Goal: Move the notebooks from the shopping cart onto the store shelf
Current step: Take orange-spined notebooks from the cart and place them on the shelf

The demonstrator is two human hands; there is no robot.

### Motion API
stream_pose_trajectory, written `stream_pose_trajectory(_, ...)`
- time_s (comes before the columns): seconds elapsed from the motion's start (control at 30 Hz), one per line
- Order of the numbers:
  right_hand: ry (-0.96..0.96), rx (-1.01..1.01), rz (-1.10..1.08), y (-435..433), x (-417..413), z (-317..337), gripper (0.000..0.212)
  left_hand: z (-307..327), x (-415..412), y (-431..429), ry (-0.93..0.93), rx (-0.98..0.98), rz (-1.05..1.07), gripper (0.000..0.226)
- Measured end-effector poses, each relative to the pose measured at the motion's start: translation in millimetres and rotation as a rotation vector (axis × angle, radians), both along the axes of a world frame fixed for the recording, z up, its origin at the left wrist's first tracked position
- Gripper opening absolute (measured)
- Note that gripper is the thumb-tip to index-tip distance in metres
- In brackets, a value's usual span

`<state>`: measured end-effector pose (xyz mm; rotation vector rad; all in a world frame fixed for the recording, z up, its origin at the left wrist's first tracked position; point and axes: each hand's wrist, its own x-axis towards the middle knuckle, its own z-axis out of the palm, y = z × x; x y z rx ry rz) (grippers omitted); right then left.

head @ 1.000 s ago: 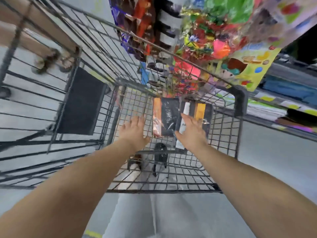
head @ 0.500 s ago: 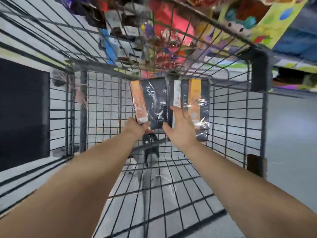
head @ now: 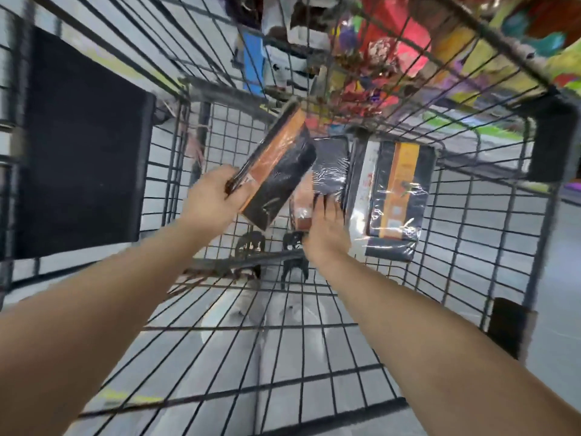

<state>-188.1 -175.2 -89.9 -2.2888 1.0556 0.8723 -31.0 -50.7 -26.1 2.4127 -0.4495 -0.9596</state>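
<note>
Hands working inside a grey wire shopping cart [head: 226, 94]: the left hand [head: 213, 199] is gripping an orange-and-black shrink-wrapped notebook [head: 278, 171] by its lower edge, holding it tilted, while the right hand [head: 327, 229] is laying straight fingers on a second dark wrapped notebook [head: 330, 171]. A third black-and-yellow wrapped notebook [head: 396, 190] is leaning upright against the cart's far wall, just beside it.

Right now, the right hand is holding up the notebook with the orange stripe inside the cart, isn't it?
Not quite. It is the left hand that holds up the notebook with the orange stripe inside the cart. The right hand only reaches to a dark wrapped notebook near the cart's far wall. The head view shows this.
</note>
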Motion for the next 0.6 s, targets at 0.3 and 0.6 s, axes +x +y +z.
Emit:
stream_pose_trajectory(0.3, 0.107, -0.216, 0.635, -18, 9, -38, 0.097, -2, 24, 31, -0.042, -0.023, 0.172, 0.027)
stream_pose_trajectory(0.6, -0.049, -0.099, 0.403, 39, 65, -20, 0.065, -2, 37, 35, -0.082, -0.035, 0.276, 0.025)
